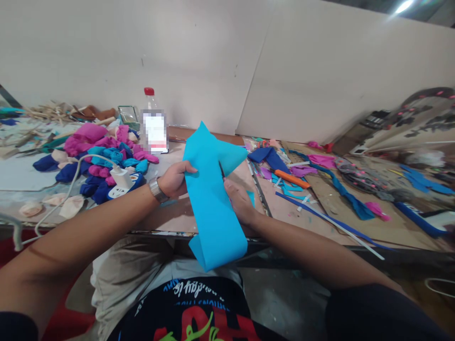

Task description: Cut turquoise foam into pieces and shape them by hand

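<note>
Pale, plain wall panels [199, 61] stand behind a pinkish, cluttered worktop [152, 219]. Just over its near edge, in the middle of the view, a long, bright turquoise sheet of thin, flexible material [215, 203] is held up; taking it as the centre of a clock face, its pointed tip rises toward twelve, a triangular flap leans out at one, and its lower end curls under at six, above the person's lap.

At ten o'clock the person's left hand [177, 179] pinches the sheet's edge, thumb on the near face and fingers behind it. On that wrist sits a silvery metal-banded watch [159, 190]. At three o'clock the right hand [238, 201] is curled around a slim, dark, pointed tool [222, 171], whose tip meets the sheet at the base of the flap; the handle is hidden.

Toward eleven, a clear plastic bottle with a red cap [150, 101] stands behind a lit phone, its screen blurred [155, 129]. Between nine and ten lies a heap of bunched pink, blue and cream cloth pieces [88, 137], with a white plug adapter [122, 176] beside it. Between two and three rests an orange-handled cutter [292, 179], near turquoise scraps [292, 188]; at three, a brown cardboard sheet [327, 203].
</note>
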A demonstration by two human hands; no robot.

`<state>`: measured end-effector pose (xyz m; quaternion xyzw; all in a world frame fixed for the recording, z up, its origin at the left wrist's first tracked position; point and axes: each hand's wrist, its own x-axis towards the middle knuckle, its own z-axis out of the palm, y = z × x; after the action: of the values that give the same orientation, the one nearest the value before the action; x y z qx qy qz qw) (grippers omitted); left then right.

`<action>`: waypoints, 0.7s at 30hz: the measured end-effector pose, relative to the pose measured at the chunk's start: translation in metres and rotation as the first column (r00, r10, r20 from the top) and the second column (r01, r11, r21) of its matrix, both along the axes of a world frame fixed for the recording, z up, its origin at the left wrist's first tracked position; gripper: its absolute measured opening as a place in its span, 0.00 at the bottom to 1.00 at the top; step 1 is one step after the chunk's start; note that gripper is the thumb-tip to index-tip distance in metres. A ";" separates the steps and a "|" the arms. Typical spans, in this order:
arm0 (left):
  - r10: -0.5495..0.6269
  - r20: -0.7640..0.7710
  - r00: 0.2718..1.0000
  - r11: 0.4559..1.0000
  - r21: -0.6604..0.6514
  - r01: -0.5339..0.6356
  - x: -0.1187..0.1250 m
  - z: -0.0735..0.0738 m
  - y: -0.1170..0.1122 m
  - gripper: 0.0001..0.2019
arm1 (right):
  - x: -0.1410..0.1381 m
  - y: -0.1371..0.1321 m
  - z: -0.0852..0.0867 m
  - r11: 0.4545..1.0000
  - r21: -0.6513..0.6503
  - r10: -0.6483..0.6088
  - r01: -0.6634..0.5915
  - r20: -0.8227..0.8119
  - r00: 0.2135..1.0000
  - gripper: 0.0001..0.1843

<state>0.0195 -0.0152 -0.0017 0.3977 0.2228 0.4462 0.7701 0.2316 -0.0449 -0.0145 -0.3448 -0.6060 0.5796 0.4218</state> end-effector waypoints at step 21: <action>0.185 0.080 0.979 0.977 -0.122 -0.175 -0.001 0.019 0.003 0.26 | -0.005 0.001 -0.003 0.996 0.042 0.086 -0.084 -0.038 0.996 0.30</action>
<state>0.0188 -0.0125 0.0171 0.3104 0.2476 0.5184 0.7573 0.2270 -0.0438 -0.0179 -0.2985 -0.6230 0.5917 0.4156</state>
